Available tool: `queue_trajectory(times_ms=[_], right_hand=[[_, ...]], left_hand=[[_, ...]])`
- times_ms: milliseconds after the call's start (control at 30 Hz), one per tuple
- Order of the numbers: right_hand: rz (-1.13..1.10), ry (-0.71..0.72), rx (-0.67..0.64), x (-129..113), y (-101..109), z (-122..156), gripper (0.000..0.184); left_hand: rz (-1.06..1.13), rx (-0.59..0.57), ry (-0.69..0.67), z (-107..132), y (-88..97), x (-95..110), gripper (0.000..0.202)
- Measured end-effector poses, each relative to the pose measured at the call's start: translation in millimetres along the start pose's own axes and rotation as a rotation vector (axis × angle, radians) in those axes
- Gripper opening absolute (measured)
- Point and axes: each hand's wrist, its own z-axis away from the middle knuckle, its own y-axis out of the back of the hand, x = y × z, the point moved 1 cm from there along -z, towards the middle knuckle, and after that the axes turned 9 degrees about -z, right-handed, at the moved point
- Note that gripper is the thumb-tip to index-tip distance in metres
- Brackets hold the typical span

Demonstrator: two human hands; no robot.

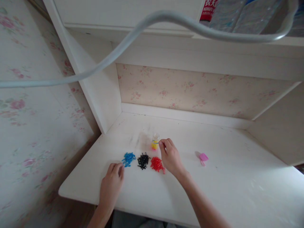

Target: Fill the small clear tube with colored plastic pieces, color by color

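Observation:
Three small heaps of plastic pieces lie in a row on the white desk [213, 190]: a blue heap [128, 158], a black heap [143, 161] and a red heap [156, 164]. Behind them stands a small clear jar [155, 141] with yellow pieces in its bottom. My right hand [170, 156] is pinched at the jar's mouth, its fingertips closed on something too small to name. My left hand [112, 186] rests on the desk just left of the blue heap, its fingers curled down with nothing visible in them.
A pink lid-like object [203, 157] lies to the right of my right hand. White shelf walls box in the desk on the left, back and right. A grey cable [152, 19] hangs across the top of the view. Wrapped water bottles [239, 14] sit on the upper shelf.

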Motion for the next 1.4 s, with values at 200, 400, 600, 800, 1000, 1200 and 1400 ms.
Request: queue_trajectory(times_ms=[200, 400, 600, 800, 1000, 1200, 1400], right_hand=[[0.195, 0.074, 0.046, 12.6, 13.0, -29.2, 0.028], [0.482, 0.178, -0.065, 10.7, 17.5, -47.9, 0.026], [0.597, 0.196, -0.248, 2.1, 16.5, -56.7, 0.028], [0.581, 0.178, -0.363, -5.1, 14.9, -61.8, 0.03], [0.467, 0.174, -0.297, -5.8, 19.7, -65.2, 0.027], [0.195, 0.133, -0.086, 6.1, 31.6, -51.3, 0.025], [-0.11, -0.026, 0.019, 37.2, 37.2, 0.0, 0.028]], left_hand=[[0.025, -0.005, -0.009, -0.5, -1.1, -0.7, 0.022], [0.016, -0.028, 0.007, -0.7, 0.0, -0.1, 0.021], [0.041, -0.007, 0.002, -0.6, -3.4, -1.5, 0.02], [0.063, -0.014, 0.0, -0.5, -2.9, -1.9, 0.02], [0.059, -0.002, -0.001, -1.2, -2.7, -2.3, 0.022], [0.053, -0.058, 0.003, -1.0, -2.9, -2.2, 0.022], [0.081, -0.032, 0.0, 1.0, -2.3, -0.9, 0.022]])
